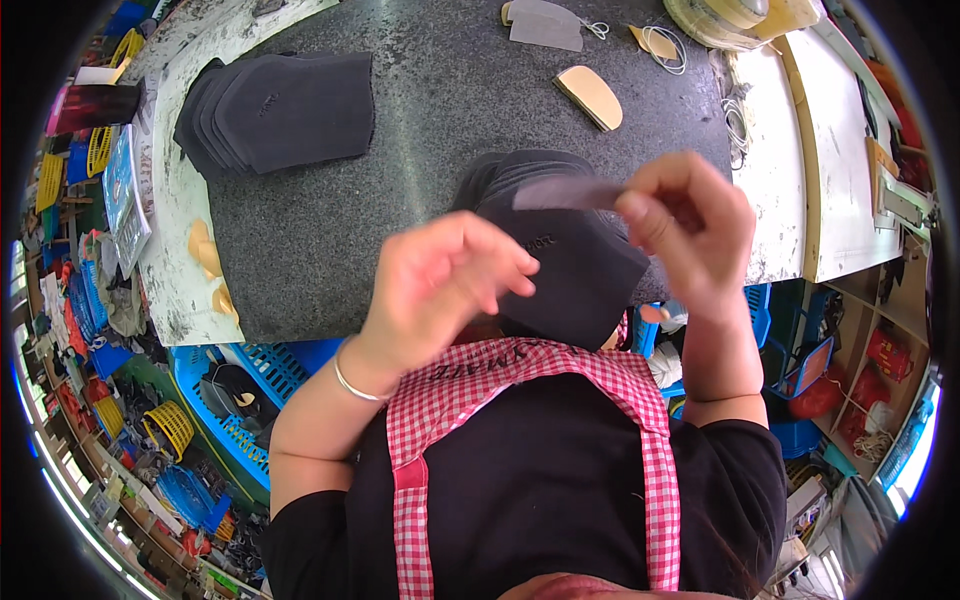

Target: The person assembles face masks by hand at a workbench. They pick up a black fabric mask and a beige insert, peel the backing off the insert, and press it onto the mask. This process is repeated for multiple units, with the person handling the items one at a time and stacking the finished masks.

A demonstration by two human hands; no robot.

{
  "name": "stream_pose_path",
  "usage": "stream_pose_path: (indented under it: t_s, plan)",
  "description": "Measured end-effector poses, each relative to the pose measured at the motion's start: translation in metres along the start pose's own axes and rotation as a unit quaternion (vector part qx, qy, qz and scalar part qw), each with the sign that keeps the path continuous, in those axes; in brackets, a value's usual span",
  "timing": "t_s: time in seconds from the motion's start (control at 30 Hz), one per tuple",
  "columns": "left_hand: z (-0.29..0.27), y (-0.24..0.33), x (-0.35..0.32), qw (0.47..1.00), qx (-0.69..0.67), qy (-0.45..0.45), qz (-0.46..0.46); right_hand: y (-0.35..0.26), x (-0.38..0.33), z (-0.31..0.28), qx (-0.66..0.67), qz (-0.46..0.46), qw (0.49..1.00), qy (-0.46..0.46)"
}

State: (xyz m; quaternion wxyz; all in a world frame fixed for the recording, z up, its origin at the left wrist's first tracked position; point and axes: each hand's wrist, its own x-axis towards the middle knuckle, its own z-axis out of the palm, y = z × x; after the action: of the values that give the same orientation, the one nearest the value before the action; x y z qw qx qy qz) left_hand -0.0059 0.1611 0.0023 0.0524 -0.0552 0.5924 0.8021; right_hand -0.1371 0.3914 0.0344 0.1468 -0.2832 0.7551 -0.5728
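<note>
My right hand pinches one end of a thin, curved grey sheet piece between thumb and fingers. That piece hovers above a fanned stack of black cut panels at the table's near edge, close to my body. My left hand is raised left of the same stack, fingers loosely bent and apart, with nothing visible in them; it is slightly blurred. Farther off at the left lies a second fanned stack of black panels. A flat grey piece of similar colour rests at the table's far side.
A small stack of tan rounded pieces is on the dark tabletop. Looped string and a tub stand at the far right. Blue plastic baskets sit below the near left edge. Shelving is at the right.
</note>
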Motion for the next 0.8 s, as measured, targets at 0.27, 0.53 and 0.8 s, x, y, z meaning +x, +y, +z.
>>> stream_pose_path:
  t_s: [0.27,0.53,0.8]
  plan:
    - [-0.007,-0.042,-0.014,0.716,0.585,-0.036,0.379,0.027,0.015,0.010,0.042,0.254,0.953,-0.157]
    - [-0.005,-0.034,-0.007,0.747,0.574,-0.046,0.332,0.026,0.010,0.022,-0.258,0.089,0.957,-0.098]
    - [-0.112,0.025,0.034,0.467,0.862,0.142,0.141,0.092,0.076,-0.011,-0.437,-0.041,0.889,0.132]
